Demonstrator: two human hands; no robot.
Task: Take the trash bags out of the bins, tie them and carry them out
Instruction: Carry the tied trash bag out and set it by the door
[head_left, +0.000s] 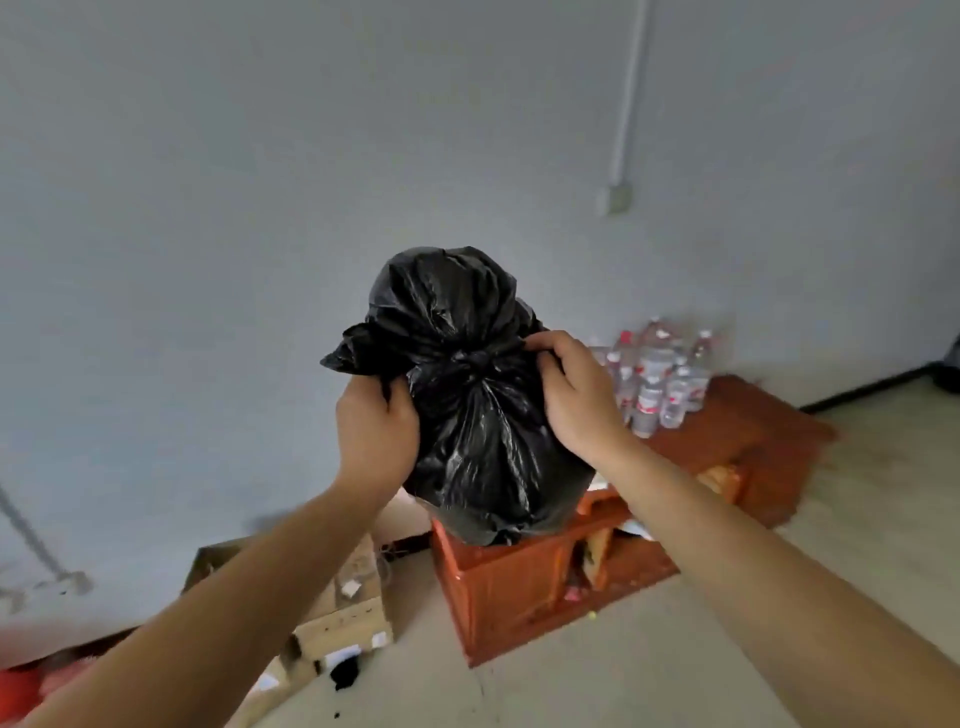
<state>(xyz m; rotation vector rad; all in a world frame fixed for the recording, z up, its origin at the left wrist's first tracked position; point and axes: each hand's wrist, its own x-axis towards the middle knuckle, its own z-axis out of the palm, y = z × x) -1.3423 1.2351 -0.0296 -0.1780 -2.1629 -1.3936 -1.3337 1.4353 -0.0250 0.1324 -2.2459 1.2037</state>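
Trash bag (483, 415) hangs between the hands, apparently out of its bin and knotted; left hand (376, 431) and right hand (571, 395) each grip a tail. Carrying out remains.

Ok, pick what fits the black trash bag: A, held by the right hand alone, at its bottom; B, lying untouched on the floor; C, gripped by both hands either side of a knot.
C: the left hand and the right hand each grip the black trash bag beside the knot at its neck.
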